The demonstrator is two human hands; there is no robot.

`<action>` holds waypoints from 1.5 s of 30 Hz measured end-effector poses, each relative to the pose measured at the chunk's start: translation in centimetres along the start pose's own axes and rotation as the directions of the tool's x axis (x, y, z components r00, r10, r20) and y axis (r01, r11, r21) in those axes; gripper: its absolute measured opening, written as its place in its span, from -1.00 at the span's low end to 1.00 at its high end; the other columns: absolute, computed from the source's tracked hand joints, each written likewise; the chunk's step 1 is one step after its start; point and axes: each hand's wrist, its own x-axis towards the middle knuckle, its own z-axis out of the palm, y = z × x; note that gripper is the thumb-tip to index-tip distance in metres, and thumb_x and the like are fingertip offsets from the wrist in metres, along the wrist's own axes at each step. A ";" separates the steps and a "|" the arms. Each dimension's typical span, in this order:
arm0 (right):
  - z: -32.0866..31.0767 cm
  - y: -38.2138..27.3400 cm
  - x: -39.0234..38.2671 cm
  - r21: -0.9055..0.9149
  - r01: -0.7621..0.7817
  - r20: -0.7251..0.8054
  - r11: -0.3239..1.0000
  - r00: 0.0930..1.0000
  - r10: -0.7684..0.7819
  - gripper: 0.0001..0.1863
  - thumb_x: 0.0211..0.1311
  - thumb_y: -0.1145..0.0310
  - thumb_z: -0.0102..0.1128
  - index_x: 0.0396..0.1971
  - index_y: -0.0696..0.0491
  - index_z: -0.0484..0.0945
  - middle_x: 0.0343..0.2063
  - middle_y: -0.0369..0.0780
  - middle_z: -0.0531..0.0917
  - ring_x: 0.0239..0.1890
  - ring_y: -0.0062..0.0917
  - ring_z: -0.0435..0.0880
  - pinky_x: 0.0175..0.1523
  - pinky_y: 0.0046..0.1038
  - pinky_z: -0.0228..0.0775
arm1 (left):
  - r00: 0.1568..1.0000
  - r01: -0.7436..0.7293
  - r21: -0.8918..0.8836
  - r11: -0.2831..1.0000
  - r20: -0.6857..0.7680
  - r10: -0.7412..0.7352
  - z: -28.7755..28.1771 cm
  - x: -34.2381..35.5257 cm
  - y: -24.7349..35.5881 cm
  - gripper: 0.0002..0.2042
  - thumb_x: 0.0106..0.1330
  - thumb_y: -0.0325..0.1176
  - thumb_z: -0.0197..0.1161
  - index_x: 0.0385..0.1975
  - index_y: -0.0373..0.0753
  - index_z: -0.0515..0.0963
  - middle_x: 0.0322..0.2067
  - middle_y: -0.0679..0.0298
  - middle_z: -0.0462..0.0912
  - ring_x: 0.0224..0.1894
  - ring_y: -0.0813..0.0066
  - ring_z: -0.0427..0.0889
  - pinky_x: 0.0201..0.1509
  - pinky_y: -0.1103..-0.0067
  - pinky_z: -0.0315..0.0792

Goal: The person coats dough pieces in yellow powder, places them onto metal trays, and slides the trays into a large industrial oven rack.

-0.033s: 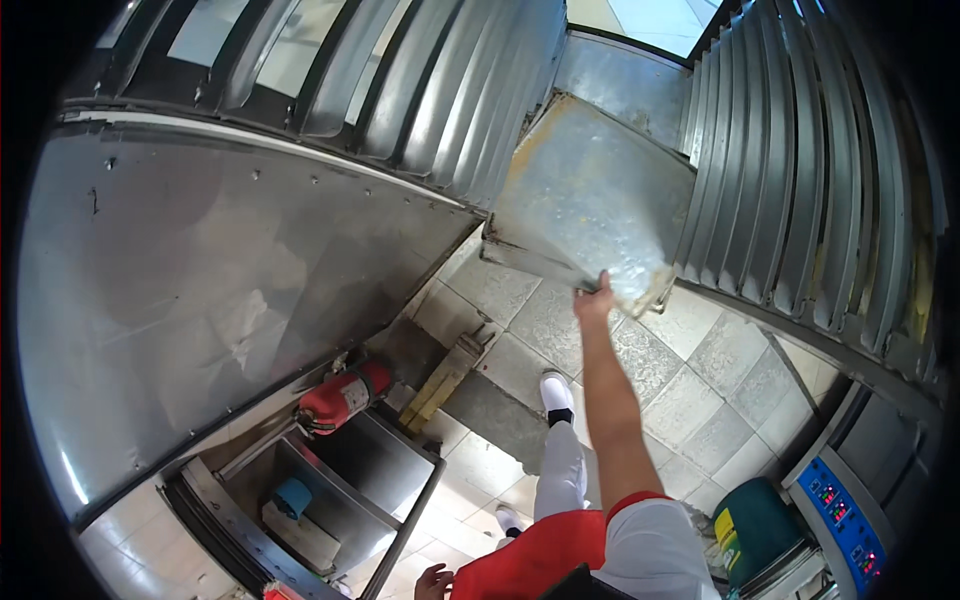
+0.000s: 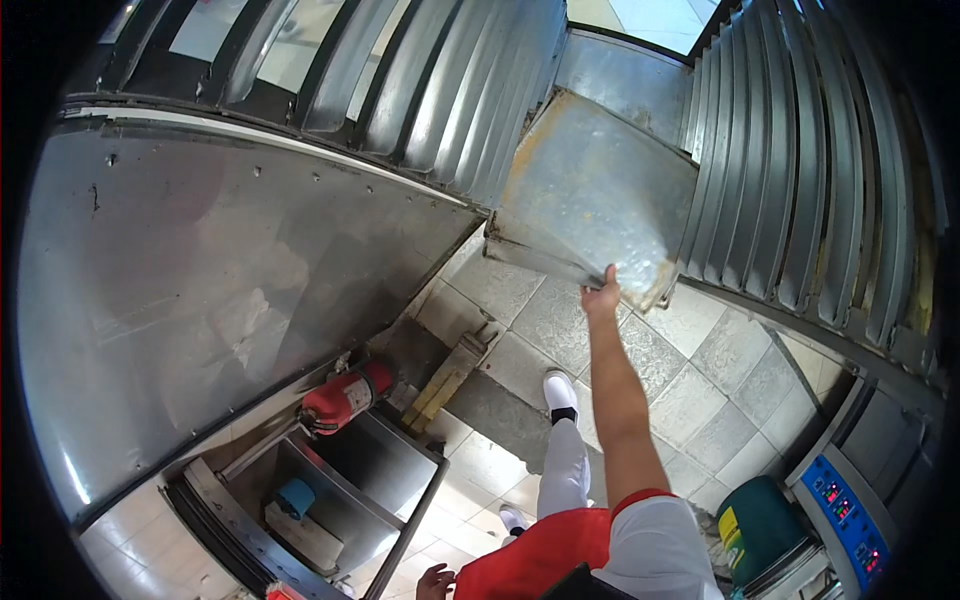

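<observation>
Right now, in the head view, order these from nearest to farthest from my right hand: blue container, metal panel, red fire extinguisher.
1. Metal panel: its near edge is in the right hand.
2. Red fire extinguisher: left, lower in the picture.
3. Blue container: farther left, lower still.

Metal sheet: from here I see silver-grey, rusty-brown patches
Extinguisher: red, some white
Apron: red
Shoe: white

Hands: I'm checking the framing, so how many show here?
2: the right hand grips the near edge of the flat metal piece; the left hand is at the picture's lower edge, left of the red apron, partly cut off.
</observation>
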 end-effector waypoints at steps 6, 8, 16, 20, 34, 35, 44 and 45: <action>2.1 -4.9 1.5 -0.124 0.105 -0.005 0.987 0.994 -0.107 -0.53 0.25 0.05 0.17 0.06 -0.02 0.42 0.04 -0.28 0.51 0.14 -0.34 0.40 0.29 -0.09 0.11 | 0.997 0.052 0.013 0.999 0.052 -0.052 -3.8 3.4 -4.3 -0.51 0.25 -0.33 0.31 0.11 -0.40 0.34 -0.21 0.01 0.65 -0.24 0.31 0.68 -0.12 0.43 0.57; 2.5 -3.1 0.9 -0.093 0.165 -0.004 0.982 0.986 -0.166 -0.57 0.24 0.12 0.22 0.03 0.00 0.43 0.01 -0.26 0.52 0.10 -0.34 0.44 0.27 -0.10 0.18 | 0.981 -0.029 0.041 0.999 0.191 0.021 -4.6 3.2 -5.4 -0.51 0.25 -0.31 0.30 0.11 -0.39 0.34 -0.19 0.00 0.65 -0.23 0.30 0.68 -0.11 0.43 0.57; -6.4 -0.4 -2.1 -0.135 0.162 0.100 0.977 0.984 -0.149 -0.70 0.29 0.19 0.16 -0.03 -0.06 0.49 -0.07 -0.41 0.56 0.01 -0.55 0.44 0.18 -0.31 0.19 | 0.989 0.124 0.012 0.992 0.081 -0.125 3.2 0.7 2.5 -0.62 0.28 -0.34 0.21 0.09 -0.25 0.42 -0.19 0.12 0.57 -0.25 0.44 0.56 -0.31 0.53 0.52; -13.9 1.1 -6.3 -0.039 0.016 0.116 0.999 0.993 -0.011 -0.70 0.29 0.24 0.16 -0.03 0.01 0.48 -0.04 -0.32 0.56 0.06 -0.47 0.46 0.23 -0.30 0.22 | 0.978 0.192 0.067 0.979 0.074 -0.197 3.6 1.6 3.2 -0.54 0.25 -0.41 0.26 0.12 -0.42 0.33 -0.19 0.00 0.62 -0.20 0.33 0.66 -0.17 0.47 0.58; -26.6 -1.7 -15.4 -0.065 -0.133 0.234 0.989 0.961 0.145 -0.47 -0.22 0.53 0.23 -0.08 0.25 0.48 -0.07 -0.09 0.59 0.03 -0.20 0.53 0.28 -0.18 0.23 | 0.869 -0.429 0.686 0.587 0.137 0.475 1.8 15.3 8.2 -0.51 0.18 -0.21 0.35 0.02 -0.39 0.45 -0.08 -0.02 0.59 -0.09 0.19 0.61 0.03 0.39 0.44; -27.6 -1.9 -14.9 -0.075 -0.121 0.241 0.990 0.961 0.136 -0.42 -0.22 0.55 0.21 -0.01 0.23 0.44 -0.03 -0.10 0.56 0.06 -0.20 0.50 0.27 -0.17 0.22 | 0.750 -0.499 0.635 0.590 -0.024 0.661 5.7 19.4 16.0 -0.51 0.17 -0.25 0.37 0.03 -0.39 0.43 -0.08 -0.01 0.57 -0.06 0.20 0.58 0.04 0.42 0.43; -29.0 -2.7 -15.6 -0.137 -0.116 0.305 0.984 0.940 0.153 -0.35 -0.23 0.59 0.26 0.05 0.16 0.42 -0.02 -0.14 0.56 0.11 -0.22 0.47 0.28 -0.11 0.17 | 0.673 -0.176 -0.249 0.952 0.675 0.301 19.0 39.6 38.4 -0.34 0.28 0.11 0.14 0.17 -0.35 0.33 0.14 0.16 0.45 0.17 0.31 0.43 0.30 0.35 0.23; -28.9 -2.9 -15.9 -0.136 -0.145 0.300 0.980 0.937 0.180 -0.35 -0.23 0.60 0.26 0.05 0.18 0.42 -0.01 -0.14 0.55 0.11 -0.21 0.47 0.30 -0.13 0.16 | 0.683 -0.185 -0.260 0.948 0.660 0.314 19.1 41.1 37.9 -0.34 0.28 0.11 0.14 0.17 -0.35 0.33 0.14 0.16 0.45 0.17 0.31 0.43 0.30 0.35 0.23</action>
